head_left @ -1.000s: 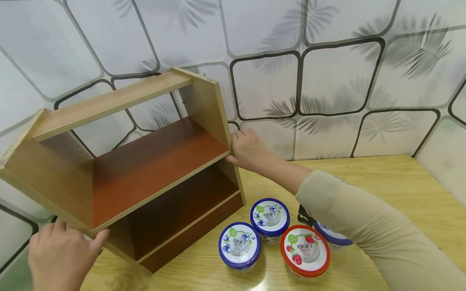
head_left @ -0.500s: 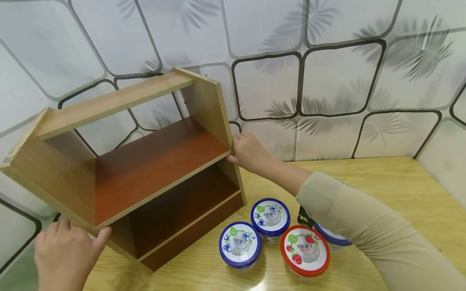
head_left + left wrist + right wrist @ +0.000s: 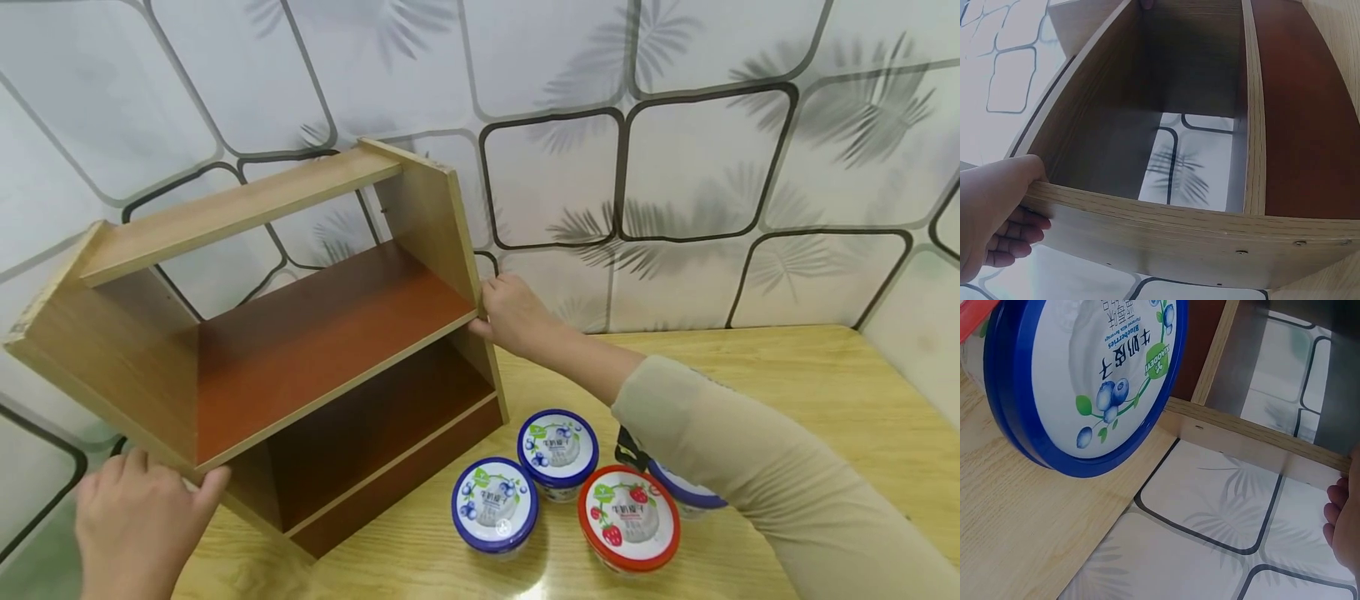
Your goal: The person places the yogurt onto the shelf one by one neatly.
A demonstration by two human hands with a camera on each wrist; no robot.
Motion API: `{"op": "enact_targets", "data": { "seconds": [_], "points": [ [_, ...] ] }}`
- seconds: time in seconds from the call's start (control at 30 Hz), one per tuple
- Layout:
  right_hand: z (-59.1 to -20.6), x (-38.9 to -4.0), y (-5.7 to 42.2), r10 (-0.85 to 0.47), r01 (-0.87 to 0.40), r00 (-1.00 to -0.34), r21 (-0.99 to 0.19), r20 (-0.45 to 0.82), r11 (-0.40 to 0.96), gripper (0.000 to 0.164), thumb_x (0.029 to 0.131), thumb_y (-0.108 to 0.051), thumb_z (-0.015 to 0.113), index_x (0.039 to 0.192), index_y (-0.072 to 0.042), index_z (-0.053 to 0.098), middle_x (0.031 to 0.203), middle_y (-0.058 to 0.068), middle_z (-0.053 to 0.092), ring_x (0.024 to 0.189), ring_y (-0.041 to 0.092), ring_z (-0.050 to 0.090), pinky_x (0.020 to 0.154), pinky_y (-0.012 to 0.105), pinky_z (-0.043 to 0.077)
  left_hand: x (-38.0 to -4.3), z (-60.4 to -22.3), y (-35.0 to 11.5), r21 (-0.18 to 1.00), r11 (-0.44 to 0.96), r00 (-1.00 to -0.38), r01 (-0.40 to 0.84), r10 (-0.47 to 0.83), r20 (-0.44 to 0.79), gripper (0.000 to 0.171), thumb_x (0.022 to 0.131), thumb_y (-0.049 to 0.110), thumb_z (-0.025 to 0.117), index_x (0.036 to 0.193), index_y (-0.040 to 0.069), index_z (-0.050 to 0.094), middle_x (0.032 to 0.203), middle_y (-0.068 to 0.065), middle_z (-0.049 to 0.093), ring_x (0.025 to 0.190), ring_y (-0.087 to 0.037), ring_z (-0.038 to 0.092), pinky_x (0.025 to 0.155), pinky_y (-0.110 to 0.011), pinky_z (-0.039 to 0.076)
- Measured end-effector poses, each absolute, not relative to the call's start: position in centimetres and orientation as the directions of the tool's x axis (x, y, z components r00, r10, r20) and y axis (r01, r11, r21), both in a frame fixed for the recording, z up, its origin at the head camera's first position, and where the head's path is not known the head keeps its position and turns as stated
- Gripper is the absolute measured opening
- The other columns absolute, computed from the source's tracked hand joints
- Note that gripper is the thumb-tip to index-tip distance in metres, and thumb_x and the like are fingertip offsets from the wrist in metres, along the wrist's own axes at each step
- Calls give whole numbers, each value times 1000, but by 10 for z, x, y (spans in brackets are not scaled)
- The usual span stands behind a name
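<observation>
A small wooden shelf unit with reddish-brown boards stands at an angle on the table, against the patterned wall. My left hand grips its left side panel at middle-shelf height, the thumb on the front edge; in the left wrist view the left hand has its fingers curled behind the panel. On the opposite side my right hand holds the right panel, thumb under the middle shelf's end. Only part of the right hand shows in the right wrist view, at the panel's edge. Both visible shelf levels hold nothing.
Right of the shelf stand two blue-lidded tubs and a red-lidded tub. Another blue-lidded tub and a black object are partly hidden by my right sleeve. The wooden table meets the wall behind.
The shelf unit and my left hand appear slightly further right in the head view, by a small amount. Both hands keep their hold; the tubs stay in place.
</observation>
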State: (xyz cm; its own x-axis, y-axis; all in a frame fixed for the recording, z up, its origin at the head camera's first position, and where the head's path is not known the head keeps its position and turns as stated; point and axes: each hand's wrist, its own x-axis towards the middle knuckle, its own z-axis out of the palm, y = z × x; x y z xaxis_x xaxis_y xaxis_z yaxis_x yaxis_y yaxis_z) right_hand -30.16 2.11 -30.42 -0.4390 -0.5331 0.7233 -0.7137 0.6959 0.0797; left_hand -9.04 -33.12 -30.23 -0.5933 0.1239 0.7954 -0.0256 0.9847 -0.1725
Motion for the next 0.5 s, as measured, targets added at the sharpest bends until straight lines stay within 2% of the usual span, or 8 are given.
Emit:
{"op": "enact_targets", "data": {
  "seconds": [0.2, 0.37, 0.5],
  "points": [
    [-304, -300, 21, -536, -718, -431, 83, 726, 691, 32, 75, -25, 73, 76, 1, 55, 71, 11, 59, 66, 27, 53, 68, 39, 43, -90, -304, -330, -167, 985, -584, -48, 108, 804, 81, 88, 58, 18, 40, -4, 32, 55, -22, 39, 64, -48, 45, 63, -56, 34],
    [-304, -298, 23, -538, -717, -443, 77, 717, 693, 32, 74, -25, 73, 75, 1, 55, 70, 11, 58, 66, 26, 51, 68, 39, 42, -90, -304, -329, -149, 988, -570, -32, 104, 815, 72, 85, 52, 23, 40, -3, 31, 55, -21, 37, 64, -47, 45, 63, -56, 33],
    [-303, -295, 27, -535, -712, -444, 81, 719, 698, 31, 73, -25, 73, 71, 0, 53, 66, 10, 55, 65, 27, 50, 69, 39, 43, -89, -302, -328, -131, 991, -593, -25, 91, 800, 69, 83, 50, 24, 41, -3, 31, 56, -21, 38, 69, -48, 45, 65, -57, 33]
  ]
}}
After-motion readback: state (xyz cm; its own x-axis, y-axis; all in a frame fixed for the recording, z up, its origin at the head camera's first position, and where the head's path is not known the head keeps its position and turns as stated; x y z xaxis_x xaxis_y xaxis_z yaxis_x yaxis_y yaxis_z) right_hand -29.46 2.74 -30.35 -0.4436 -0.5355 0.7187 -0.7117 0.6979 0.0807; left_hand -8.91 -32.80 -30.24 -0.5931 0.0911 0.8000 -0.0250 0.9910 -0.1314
